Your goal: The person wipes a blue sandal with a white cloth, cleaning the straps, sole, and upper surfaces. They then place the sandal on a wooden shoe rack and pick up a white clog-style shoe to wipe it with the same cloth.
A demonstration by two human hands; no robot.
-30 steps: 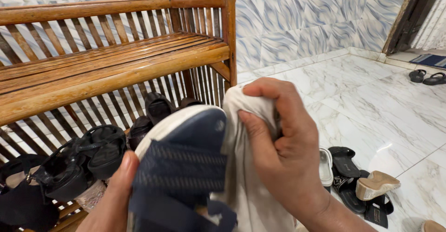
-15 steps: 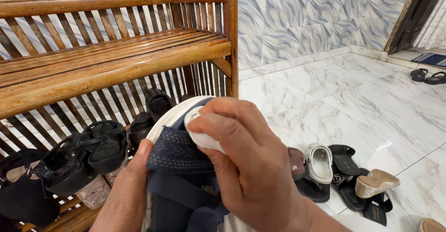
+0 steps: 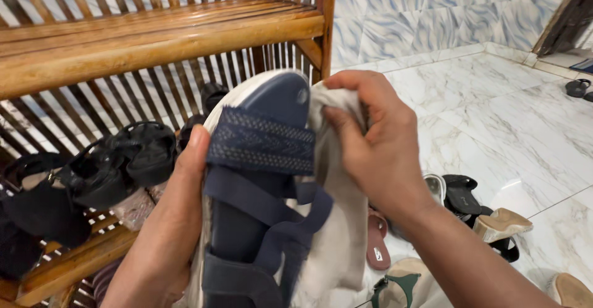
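My left hand (image 3: pixel 165 234) grips a navy blue strapped sandal (image 3: pixel 259 184) with a pale sole edge from its left side, thumb resting by the front strap. My right hand (image 3: pixel 377 147) is closed on a whitish cloth (image 3: pixel 336 234) and presses it against the sandal's right side near the toe. The cloth hangs down behind and beside the sandal. Both hands hold the sandal up in front of a wooden shoe rack (image 3: pixel 154 36).
Black sandals (image 3: pixel 117 166) sit on the rack's lower slatted shelf at left. Several loose shoes and slippers (image 3: pixel 469 209) lie on the white marble floor (image 3: pixel 525 129) to the right. More footwear (image 3: pixel 577 87) lies by a doorway at far right.
My right hand with the cloth moved from on top of the sandal's toe to its right side. The view moved closer to the rack.
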